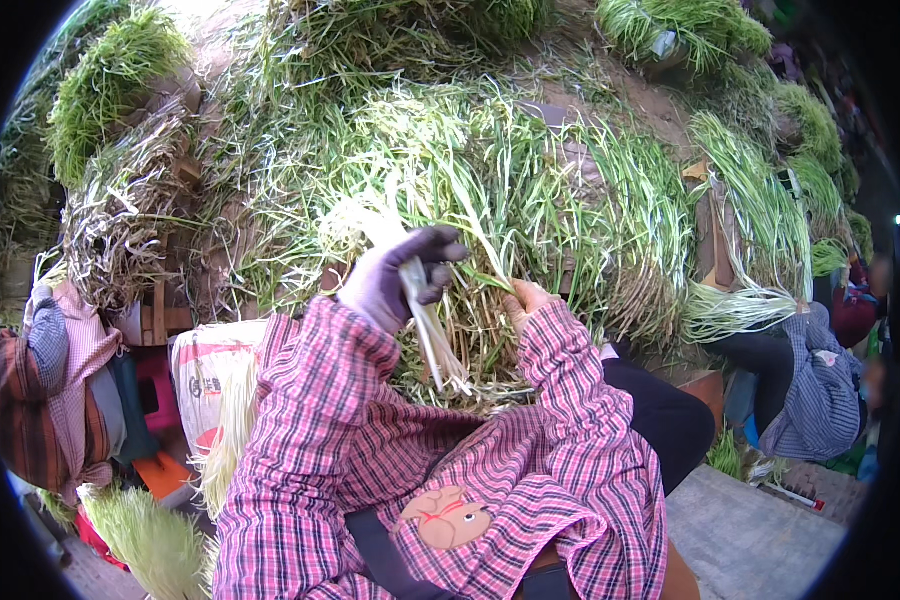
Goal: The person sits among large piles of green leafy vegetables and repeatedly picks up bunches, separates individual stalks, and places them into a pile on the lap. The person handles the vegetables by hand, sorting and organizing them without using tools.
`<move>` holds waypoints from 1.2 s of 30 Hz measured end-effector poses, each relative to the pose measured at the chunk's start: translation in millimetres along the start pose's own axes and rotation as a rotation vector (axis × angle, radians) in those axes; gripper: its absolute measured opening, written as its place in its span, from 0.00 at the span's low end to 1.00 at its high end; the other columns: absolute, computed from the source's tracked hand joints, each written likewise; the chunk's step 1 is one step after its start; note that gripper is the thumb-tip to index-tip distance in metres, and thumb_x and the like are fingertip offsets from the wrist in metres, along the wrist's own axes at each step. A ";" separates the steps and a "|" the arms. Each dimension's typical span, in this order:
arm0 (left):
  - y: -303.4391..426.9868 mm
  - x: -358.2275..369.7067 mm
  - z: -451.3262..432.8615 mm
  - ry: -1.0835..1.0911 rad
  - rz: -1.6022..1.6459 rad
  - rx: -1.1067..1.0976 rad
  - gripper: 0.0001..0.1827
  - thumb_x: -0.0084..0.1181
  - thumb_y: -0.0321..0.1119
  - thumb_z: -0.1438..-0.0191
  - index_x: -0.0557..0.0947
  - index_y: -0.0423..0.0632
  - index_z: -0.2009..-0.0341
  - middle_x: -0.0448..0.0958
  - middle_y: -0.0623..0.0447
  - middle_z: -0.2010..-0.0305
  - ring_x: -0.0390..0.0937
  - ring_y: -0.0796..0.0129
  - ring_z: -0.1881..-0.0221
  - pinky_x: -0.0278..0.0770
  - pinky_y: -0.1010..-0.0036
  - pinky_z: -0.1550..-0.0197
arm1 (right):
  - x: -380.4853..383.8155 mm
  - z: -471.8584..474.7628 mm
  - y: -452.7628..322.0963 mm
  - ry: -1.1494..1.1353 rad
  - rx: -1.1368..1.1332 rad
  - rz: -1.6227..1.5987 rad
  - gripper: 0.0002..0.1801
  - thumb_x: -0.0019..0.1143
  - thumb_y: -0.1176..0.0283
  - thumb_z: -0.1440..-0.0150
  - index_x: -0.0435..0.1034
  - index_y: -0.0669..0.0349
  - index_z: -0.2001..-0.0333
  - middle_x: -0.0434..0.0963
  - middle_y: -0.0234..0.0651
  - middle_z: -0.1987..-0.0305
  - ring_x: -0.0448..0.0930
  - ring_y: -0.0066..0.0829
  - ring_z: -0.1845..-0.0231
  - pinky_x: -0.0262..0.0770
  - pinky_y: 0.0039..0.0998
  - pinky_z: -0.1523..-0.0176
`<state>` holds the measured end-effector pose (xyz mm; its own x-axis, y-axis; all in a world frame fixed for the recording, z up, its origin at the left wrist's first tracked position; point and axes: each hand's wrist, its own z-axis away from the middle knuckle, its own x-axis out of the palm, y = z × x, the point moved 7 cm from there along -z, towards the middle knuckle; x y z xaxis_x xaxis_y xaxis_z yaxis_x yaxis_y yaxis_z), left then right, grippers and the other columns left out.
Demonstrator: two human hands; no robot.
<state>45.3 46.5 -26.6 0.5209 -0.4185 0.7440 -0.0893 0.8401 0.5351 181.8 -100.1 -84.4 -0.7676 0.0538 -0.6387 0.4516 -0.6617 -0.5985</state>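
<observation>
My left hand (403, 281) wears a glove with a pale back and dark-coated fingers. It is closed around a small bunch of white stalks (439, 341), whose ends point down toward my lap. My right hand (529, 301) is bare and pinches a long green-and-white stalk (474, 204) between thumb and fingers. Part of that stalk lies over the wide heap of leafy green stalks (420, 139) in front of me. Between my wrists, yellowed leaves and brownish stems (487, 356) lie in a tangle.
A white printed sack (206, 375) with pale stalks (229, 427) draped over it stands left. Trimmed bundles (146, 536) lie lower left. People sit on both sides, shown by a checked sleeve (82, 382) and a blue knitted garment (817, 390). More green heaps (116, 90) lie beyond.
</observation>
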 end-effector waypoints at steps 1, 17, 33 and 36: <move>-9.9 0.7 -1.5 0.021 -0.070 -0.041 0.17 0.46 0.36 0.41 0.73 0.37 0.53 0.78 0.46 0.58 0.73 0.71 0.77 0.68 0.82 0.81 | 3.6 6.8 -1.8 -0.015 0.008 -0.163 0.20 0.40 0.61 0.38 0.65 0.53 0.45 0.78 0.40 0.63 0.78 0.35 0.58 0.73 0.33 0.52; -66.1 0.3 -17.1 0.115 -0.361 -0.060 0.07 0.56 0.25 0.49 0.75 0.42 0.64 0.75 0.53 0.76 0.73 0.71 0.79 0.69 0.79 0.81 | 35.0 36.4 -0.1 0.243 0.073 -1.052 0.12 0.56 0.67 0.43 0.67 0.63 0.60 0.75 0.30 0.64 0.73 0.18 0.68 0.71 0.18 0.59; -36.2 6.8 -12.6 -0.040 -0.179 0.044 0.29 0.62 0.21 0.55 0.67 0.44 0.48 0.75 0.53 0.62 0.76 0.66 0.63 0.76 0.73 0.61 | 61.5 36.4 -41.0 -0.629 -0.225 -1.903 0.18 0.51 0.63 0.42 0.72 0.71 0.59 0.54 0.18 0.92 0.54 0.12 0.92 0.62 0.19 0.82; -22.7 3.6 -13.9 -0.052 -0.100 0.084 0.24 0.59 0.23 0.53 0.70 0.46 0.50 0.78 0.55 0.64 0.76 0.68 0.67 0.75 0.73 0.67 | 65.9 36.0 -1.6 -0.358 0.300 -1.609 0.13 0.50 0.67 0.42 0.71 0.69 0.61 0.64 0.23 0.89 0.58 0.14 0.91 0.68 0.18 0.81</move>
<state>61.1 30.7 -41.6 0.4859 -0.5183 0.7038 -0.1111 0.7621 0.6379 114.1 -122.4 -108.2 -0.4079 0.6393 0.6519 -0.9091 -0.2181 -0.3549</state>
